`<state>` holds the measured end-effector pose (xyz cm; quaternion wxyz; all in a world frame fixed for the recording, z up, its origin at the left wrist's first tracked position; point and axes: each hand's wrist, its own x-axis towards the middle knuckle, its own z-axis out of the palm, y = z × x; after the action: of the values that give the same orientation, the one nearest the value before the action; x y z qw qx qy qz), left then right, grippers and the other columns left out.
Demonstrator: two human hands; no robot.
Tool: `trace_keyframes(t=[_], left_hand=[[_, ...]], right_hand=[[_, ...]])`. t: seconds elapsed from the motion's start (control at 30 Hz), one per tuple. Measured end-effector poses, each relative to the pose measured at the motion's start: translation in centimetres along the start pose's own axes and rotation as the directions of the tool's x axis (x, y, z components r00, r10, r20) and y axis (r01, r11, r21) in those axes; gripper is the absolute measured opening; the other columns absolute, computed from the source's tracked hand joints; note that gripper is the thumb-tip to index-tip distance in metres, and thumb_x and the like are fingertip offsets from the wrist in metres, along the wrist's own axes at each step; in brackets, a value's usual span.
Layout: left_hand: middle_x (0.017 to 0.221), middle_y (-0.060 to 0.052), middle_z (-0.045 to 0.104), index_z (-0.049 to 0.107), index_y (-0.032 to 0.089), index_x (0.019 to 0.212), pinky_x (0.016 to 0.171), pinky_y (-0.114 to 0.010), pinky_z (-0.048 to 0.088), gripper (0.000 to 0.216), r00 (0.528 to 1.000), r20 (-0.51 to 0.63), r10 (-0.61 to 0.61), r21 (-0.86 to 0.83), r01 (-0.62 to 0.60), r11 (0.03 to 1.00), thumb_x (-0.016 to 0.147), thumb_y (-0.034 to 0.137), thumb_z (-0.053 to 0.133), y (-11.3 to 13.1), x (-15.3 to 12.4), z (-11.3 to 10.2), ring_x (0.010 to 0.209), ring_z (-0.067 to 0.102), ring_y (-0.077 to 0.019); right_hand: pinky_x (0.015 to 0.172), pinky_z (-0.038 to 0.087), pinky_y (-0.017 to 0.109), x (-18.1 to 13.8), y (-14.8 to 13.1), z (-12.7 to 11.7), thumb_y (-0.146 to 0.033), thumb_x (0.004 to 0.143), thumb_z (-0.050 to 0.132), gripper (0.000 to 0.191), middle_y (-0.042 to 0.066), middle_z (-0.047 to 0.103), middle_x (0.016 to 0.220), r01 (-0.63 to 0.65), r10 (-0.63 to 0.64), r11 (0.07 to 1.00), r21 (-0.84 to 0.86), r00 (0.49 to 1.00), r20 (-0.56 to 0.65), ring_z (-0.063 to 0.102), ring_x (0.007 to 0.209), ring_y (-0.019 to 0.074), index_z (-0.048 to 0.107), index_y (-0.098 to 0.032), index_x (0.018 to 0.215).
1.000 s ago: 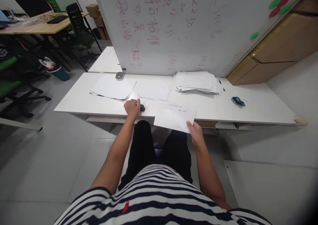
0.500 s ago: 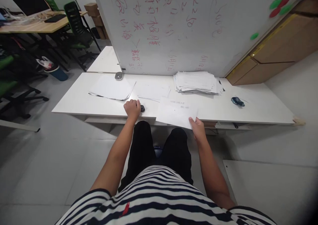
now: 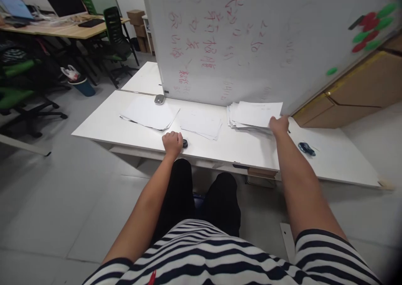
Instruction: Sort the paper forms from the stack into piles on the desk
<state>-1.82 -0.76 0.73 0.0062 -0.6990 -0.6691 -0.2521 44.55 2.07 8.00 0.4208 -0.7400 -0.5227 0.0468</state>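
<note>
My right hand [image 3: 279, 125] pinches the right edge of a white paper sheet [image 3: 259, 112], holding it over the paper stack [image 3: 243, 128] at the foot of the whiteboard. My left hand [image 3: 173, 143] is closed like a fist near the desk's front edge. A small black object [image 3: 185, 143] pokes out at its right side; the hand hides the rest, so its kind is unclear. Beyond that hand lie a few loose sheets [image 3: 201, 123]. To the left, a fanned pile of paper [image 3: 147, 113] rests on the desk.
The whiteboard [image 3: 201, 75] stands along the back of the white desk [image 3: 201, 150]. A grey-white mouse-like object [image 3: 159, 99] sits at the back left. On the right are a dark blue object [image 3: 307, 148] and cardboard boxes [image 3: 354, 84]. An open shelf runs under the desktop.
My right hand has carried the sheet from the desk's front edge, up and right, onto the stack. My left hand keeps its place by the black object. The view has shifted somewhat.
</note>
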Motion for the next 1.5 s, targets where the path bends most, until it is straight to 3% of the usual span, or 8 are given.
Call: trace_keyframes(t=[0.13, 0.23, 0.33, 0.4, 0.5, 0.83, 1.1, 1.5], left_hand=[[0.085, -0.011, 0.061, 0.06, 0.02, 0.076, 0.082, -0.04, 0.028, 0.043, 1.0, -0.006, -0.01, 0.029, 0.01, 1.0, 0.095, 0.033, 0.024, -0.1, 0.0, 0.2, 0.09, 0.051, -0.0247], [0.085, -0.01, 0.061, 0.06, 0.021, 0.076, 0.082, -0.04, 0.029, 0.044, 1.0, -0.006, -0.004, 0.054, 0.004, 0.999, 0.096, 0.034, 0.024, -0.2, 0.0, 0.4, 0.091, 0.052, -0.0243], [0.086, -0.011, 0.061, 0.061, 0.02, 0.077, 0.083, -0.04, 0.029, 0.044, 1.0, 0.003, -0.006, 0.056, 0.006, 0.998, 0.096, 0.033, 0.023, -0.1, 0.0, 0.4, 0.091, 0.052, -0.0243], [0.086, -0.011, 0.061, 0.06, 0.02, 0.077, 0.083, -0.04, 0.029, 0.045, 1.0, 0.005, -0.011, 0.056, 0.011, 0.998, 0.096, 0.033, 0.022, 0.0, 0.0, 0.3, 0.091, 0.052, -0.0244], [0.085, -0.01, 0.061, 0.06, 0.02, 0.075, 0.082, -0.039, 0.029, 0.046, 1.0, 0.003, -0.01, 0.05, 0.01, 0.999, 0.096, 0.033, 0.021, 0.1, 0.0, 0.1, 0.09, 0.052, -0.0243], [0.087, -0.011, 0.061, 0.06, 0.021, 0.076, 0.084, -0.04, 0.028, 0.044, 0.999, 0.023, -0.021, 0.015, 0.021, 1.0, 0.095, 0.034, 0.023, 0.0, 0.1, 0.2, 0.092, 0.051, -0.0249], [0.083, -0.01, 0.059, 0.058, 0.02, 0.074, 0.082, -0.039, 0.029, 0.044, 1.0, -0.005, 0.009, 0.074, -0.008, 0.997, 0.096, 0.032, 0.022, -0.1, 0.0, 0.4, 0.089, 0.051, -0.0236], [0.07, -0.007, 0.055, 0.052, 0.019, 0.063, 0.073, -0.036, 0.026, 0.037, 0.972, -0.215, 0.091, 0.013, -0.09, 0.996, 0.094, 0.03, 0.034, -0.9, 0.1, 2.0, 0.076, 0.049, -0.0211]], right_hand=[[0.103, 0.016, 0.063, -2.2, -1.5, 4.3, -0.041, 0.087, 0.05, 0.074, 0.029, 0.017, 0.149, -0.167, 0.145, 0.979, -0.121, 0.974, -0.172, 0.011, 0.138, 0.0428, 0.022, -0.007, 0.146], [0.108, 0.016, 0.054, -6.6, -4.7, 8.6, -0.03, 0.087, 0.051, 0.061, 0.022, 0.019, 0.152, 0.015, -0.009, 0.979, -0.202, 1.0, 0.027, 0.011, 0.14, 0.0355, 0.034, -0.009, 0.141], [0.111, 0.013, 0.052, -10.5, -8.4, 12.8, -0.035, 0.089, 0.048, 0.056, 0.017, 0.024, 0.152, 0.241, -0.175, 0.955, -0.173, 0.929, 0.326, 0.011, 0.141, 0.0316, 0.038, -0.012, 0.139], [0.111, 0.013, 0.053, -12.3, -10.3, 15.0, -0.039, 0.09, 0.045, 0.055, 0.015, 0.023, 0.153, 0.301, -0.216, 0.942, -0.151, 0.883, 0.416, 0.01, 0.142, 0.0305, 0.038, -0.016, 0.14], [0.11, 0.014, 0.057, -13.7, -11.4, 17.0, -0.044, 0.091, 0.041, 0.055, 0.015, 0.02, 0.154, 0.293, -0.204, 0.945, -0.145, 0.875, 0.438, 0.01, 0.143, 0.0315, 0.036, -0.018, 0.14], [0.111, 0.012, 0.055, -16.3, -10.4, 17.2, -0.047, 0.093, 0.034, 0.056, 0.012, 0.022, 0.155, 0.31, -0.204, 0.936, -0.166, 0.863, 0.462, 0.012, 0.143, 0.029, 0.034, -0.019, 0.143], [0.11, 0.01, 0.057, -16.7, -10.6, 17.3, -0.045, 0.095, 0.033, 0.047, 0.013, 0.04, 0.146, 0.332, -0.229, 0.928, -0.168, 0.866, 0.444, 0.028, 0.137, 0.0302, 0.051, -0.019, 0.13], [0.108, 0.012, 0.057, -17.2, -10.4, 17.4, -0.043, 0.095, 0.04, 0.036, 0.014, 0.062, 0.122, 0.428, -0.353, 0.874, -0.229, 0.884, 0.307, 0.05, 0.116, 0.0299, 0.063, -0.018, 0.109]])
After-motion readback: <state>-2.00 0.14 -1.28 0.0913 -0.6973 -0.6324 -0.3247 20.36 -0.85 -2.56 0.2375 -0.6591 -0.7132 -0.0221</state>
